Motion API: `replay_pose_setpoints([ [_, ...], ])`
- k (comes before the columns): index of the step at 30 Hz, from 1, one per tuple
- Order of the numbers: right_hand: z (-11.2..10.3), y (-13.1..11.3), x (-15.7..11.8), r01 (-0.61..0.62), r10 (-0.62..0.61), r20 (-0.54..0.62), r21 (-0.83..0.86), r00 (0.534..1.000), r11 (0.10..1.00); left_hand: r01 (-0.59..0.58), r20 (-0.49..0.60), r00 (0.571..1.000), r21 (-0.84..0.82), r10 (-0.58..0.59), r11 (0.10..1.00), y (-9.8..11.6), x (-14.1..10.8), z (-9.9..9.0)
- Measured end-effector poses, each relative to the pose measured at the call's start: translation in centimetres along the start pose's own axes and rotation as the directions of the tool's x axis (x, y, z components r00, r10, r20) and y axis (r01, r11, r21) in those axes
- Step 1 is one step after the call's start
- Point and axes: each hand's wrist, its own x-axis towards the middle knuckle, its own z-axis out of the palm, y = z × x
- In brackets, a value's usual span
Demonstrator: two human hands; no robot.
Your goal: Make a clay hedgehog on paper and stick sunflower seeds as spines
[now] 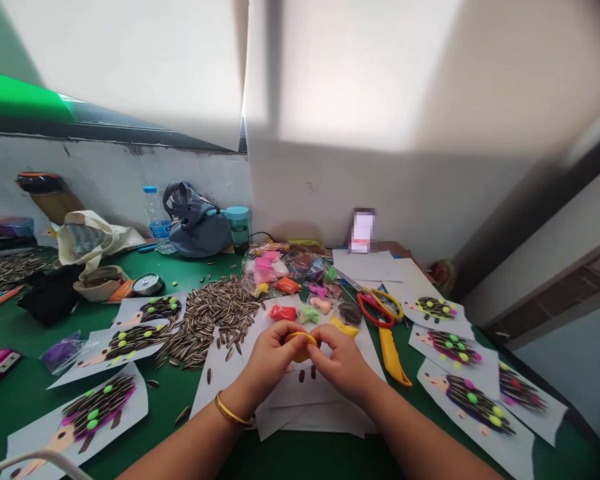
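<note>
Between the fingertips of my left hand point(274, 355) and my right hand point(344, 360) is a flattened piece of yellow modelling clay point(304, 338). Both hands are closed on it, thumbs towards me. Below them lie sheets of white paper point(320, 420), and the top one carries short dark clay strips point(307, 375). Just beyond my fingers are a red clay packet point(283, 313), a green clay packet point(309, 313) and a yellow packet point(344, 327). A heap of striped sunflower seeds point(215, 313) spreads to the left of the paper.
Finished-looking seed hedgehog pictures lie left point(97, 417) and right point(473, 403). Red-handled scissors point(375, 310) and a yellow box cutter point(393, 357) sit right of the paper. Bagged clay point(265, 267), a blue bag point(200, 230), a teal-lidded jar point(239, 227) and a phone point(363, 231) stand behind.
</note>
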Motion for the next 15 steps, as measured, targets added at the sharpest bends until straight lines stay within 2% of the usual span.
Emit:
replay_pose_setpoints([
  [2, 0.03, 0.03, -0.04, 0.007, -0.007, 0.002, 0.006, 1.0, 1.0, -0.007, -0.016, 1.0, 0.019, 0.007, 1.0, 0.08, -0.01, 0.07],
  [7, 0.12, 0.43, -0.08, 0.01, -0.01, -0.021, 0.008, 1.0, 1.0, -0.036, 0.026, 0.999, -0.004, 0.036, 0.999, 0.27, -0.05, 0.13],
  [10, 0.2, 0.51, -0.06, 0.02, -0.02, -0.015, -0.007, 1.0, 1.0, -0.016, 0.018, 1.0, 0.003, 0.016, 1.0, 0.27, -0.1, 0.15],
  [15, -0.02, 0.44, 0.01, -0.024, 0.028, -0.069, 0.049, 0.997, 0.999, 0.015, 0.021, 1.0, -0.095, -0.013, 0.995, 0.25, -0.06, 0.3],
])
